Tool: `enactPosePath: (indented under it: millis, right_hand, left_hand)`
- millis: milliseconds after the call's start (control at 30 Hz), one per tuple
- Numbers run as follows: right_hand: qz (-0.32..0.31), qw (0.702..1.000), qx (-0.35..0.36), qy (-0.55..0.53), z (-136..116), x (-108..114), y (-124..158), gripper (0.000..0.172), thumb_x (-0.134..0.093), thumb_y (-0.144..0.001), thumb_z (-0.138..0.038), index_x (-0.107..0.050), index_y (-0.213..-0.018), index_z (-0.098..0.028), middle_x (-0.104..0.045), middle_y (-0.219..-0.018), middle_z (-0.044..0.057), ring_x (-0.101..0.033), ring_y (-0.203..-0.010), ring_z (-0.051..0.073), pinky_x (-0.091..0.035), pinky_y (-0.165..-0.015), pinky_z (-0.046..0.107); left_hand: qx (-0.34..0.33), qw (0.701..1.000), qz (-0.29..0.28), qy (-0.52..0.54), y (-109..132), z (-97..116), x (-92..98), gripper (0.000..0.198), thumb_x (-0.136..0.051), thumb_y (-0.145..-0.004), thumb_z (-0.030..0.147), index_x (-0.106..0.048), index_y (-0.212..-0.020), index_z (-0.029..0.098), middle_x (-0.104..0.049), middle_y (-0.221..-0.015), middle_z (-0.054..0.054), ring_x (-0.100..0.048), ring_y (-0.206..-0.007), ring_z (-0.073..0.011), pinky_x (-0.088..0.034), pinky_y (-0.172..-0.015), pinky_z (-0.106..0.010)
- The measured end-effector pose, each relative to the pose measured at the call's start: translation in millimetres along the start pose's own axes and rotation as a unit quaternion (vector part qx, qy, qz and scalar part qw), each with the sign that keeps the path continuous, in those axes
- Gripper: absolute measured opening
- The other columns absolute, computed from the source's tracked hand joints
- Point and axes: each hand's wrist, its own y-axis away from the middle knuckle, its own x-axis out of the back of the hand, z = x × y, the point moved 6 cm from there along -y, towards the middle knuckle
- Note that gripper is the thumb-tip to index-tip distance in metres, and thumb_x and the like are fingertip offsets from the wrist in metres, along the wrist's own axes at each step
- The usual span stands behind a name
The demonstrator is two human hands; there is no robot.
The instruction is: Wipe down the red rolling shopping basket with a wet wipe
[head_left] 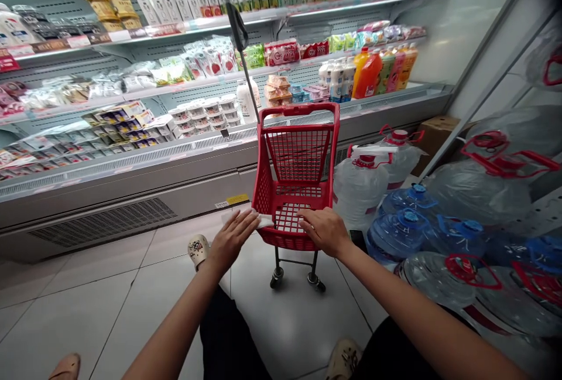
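Small red plastic mesh shopping cart [298, 175] on pale tiled floor [88, 304], left hand [232, 240] flat, fingers [248, 220] open, tips touching white folded sheet [266, 222] at the cart's near left corner, right hand [325, 230] palm down on the near rim, fingers open, clear water jugs [360, 190] just beside.

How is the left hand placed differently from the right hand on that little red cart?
The left hand is stretched flat, fingers pointing up and right; the right hand lies palm down along the red cart's near rim, fingers pointing left. The left hand's fingertips touch a white sheet at the rim; the right hand rests on red plastic. Both meet the cart's near edge.
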Motion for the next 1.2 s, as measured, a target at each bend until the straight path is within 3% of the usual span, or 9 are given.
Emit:
enactPosePath:
  millis: [167, 333, 467, 567, 733, 867, 1067, 1133, 1200]
  right_hand:
    - [-0.004, 1.000, 0.014, -0.005, -1.2, -4.8, -6.0, 0.046, -0.034, -0.110, -0.043, -0.071, -0.123, -0.018, -0.079, -0.113, 0.011, -0.071, -0.097, 0.023, -0.039, -0.081, 0.036]
    - [-0.026, 0.999, 0.029, 0.011, 22.0, 12.3, -3.2, 0.048, -0.034, -0.109, -0.042, -0.060, -0.144, -0.020, -0.072, -0.131, 0.010, -0.067, -0.111, 0.024, -0.043, -0.098, 0.040]
    - [0.008, 0.995, -0.028, 0.098, 49.0, 26.9, -0.2, 0.061, -0.034, -0.107, -0.049, -0.029, -0.165, -0.028, -0.038, -0.167, 0.004, -0.028, -0.155, 0.028, -0.022, -0.126, 0.051]
    - [0.058, 0.978, -0.136, 0.149, 59.0, 25.4, 2.9, 0.075, -0.035, -0.105, -0.061, -0.013, -0.168, -0.027, -0.004, -0.176, 0.005, -0.001, -0.161, 0.036, -0.017, -0.126, 0.061]
    - [0.058, 0.976, -0.143, 0.156, 48.8, 9.9, 5.5, 0.072, -0.031, -0.106, -0.060, -0.010, -0.168, -0.031, 0.000, -0.176, 0.002, 0.002, -0.161, 0.035, -0.018, -0.127, 0.060]
    - [0.051, 0.977, -0.139, 0.154, 60.2, 14.3, 9.0, 0.071, -0.026, -0.108, -0.057, -0.004, -0.168, -0.027, -0.007, -0.175, 0.001, 0.002, -0.161, 0.032, -0.017, -0.129, 0.057]
    - [0.037, 0.974, -0.149, 0.164, 83.4, 17.4, 10.9, 0.069, -0.028, -0.107, -0.055, -0.005, -0.168, -0.031, -0.015, -0.174, -0.003, -0.005, -0.161, 0.030, -0.017, -0.129, 0.056]
    - [0.034, 0.975, -0.149, 0.161, 85.3, 15.7, 10.3, 0.069, -0.028, -0.107, -0.056, -0.006, -0.168, -0.031, -0.019, -0.173, -0.003, -0.008, -0.161, 0.029, -0.017, -0.129, 0.057]
    - [0.033, 0.976, -0.151, 0.152, 77.5, 12.7, 8.3, 0.069, -0.029, -0.107, -0.057, -0.009, -0.168, -0.031, -0.020, -0.173, -0.002, -0.009, -0.161, 0.030, -0.017, -0.129, 0.058]
  left_hand:
    - [0.047, 0.999, 0.025, 0.007, -11.6, 6.3, -5.3, 0.038, -0.037, -0.103, 0.007, -0.066, -0.127, 0.015, -0.072, -0.130, -0.010, -0.059, -0.137, -0.0236, -0.033, -0.128, -0.053]
    - [0.059, 0.997, 0.056, 0.019, -12.3, 36.9, -3.4, 0.037, -0.039, -0.103, 0.008, -0.064, -0.129, 0.015, -0.072, -0.127, -0.012, -0.061, -0.133, -0.0240, -0.040, -0.124, -0.052]
    - [0.042, 0.996, 0.067, 0.041, -15.9, 74.1, -1.0, 0.044, -0.040, -0.102, 0.005, -0.055, -0.143, 0.013, -0.070, -0.132, -0.013, -0.058, -0.137, -0.0241, -0.044, -0.122, -0.048]
    - [-0.001, 0.998, 0.044, 0.049, -27.4, 106.3, 0.7, 0.051, -0.041, -0.104, 0.009, -0.041, -0.156, 0.013, -0.061, -0.147, -0.013, -0.050, -0.145, -0.0253, -0.044, -0.122, -0.046]
    - [-0.096, 0.993, 0.023, 0.064, -51.6, 135.7, 5.5, 0.055, -0.042, -0.105, 0.009, -0.035, -0.159, 0.014, -0.052, -0.158, -0.010, -0.045, -0.149, -0.0229, -0.038, -0.126, -0.041]
    - [-0.117, 0.990, 0.026, 0.076, -54.3, 100.6, 6.5, 0.061, -0.042, -0.104, 0.007, -0.029, -0.163, 0.018, -0.049, -0.160, -0.008, -0.039, -0.153, -0.0197, -0.036, -0.127, -0.041]
    - [0.030, 0.999, 0.024, 0.011, -37.3, -25.8, 5.1, 0.069, -0.030, -0.098, -0.002, -0.030, -0.163, 0.023, -0.044, -0.163, -0.008, -0.032, -0.156, -0.0224, -0.038, -0.126, -0.048]
    - [0.074, 0.997, 0.037, -0.004, -31.9, -44.1, 6.2, 0.068, -0.031, -0.099, 0.000, -0.032, -0.163, 0.022, -0.044, -0.163, -0.009, -0.031, -0.156, -0.0246, -0.038, -0.125, -0.051]
    - [0.115, 0.992, 0.055, -0.007, -28.7, -39.6, 6.0, 0.067, -0.032, -0.099, 0.001, -0.030, -0.163, 0.021, -0.042, -0.164, -0.011, -0.030, -0.157, -0.0262, -0.039, -0.125, -0.052]
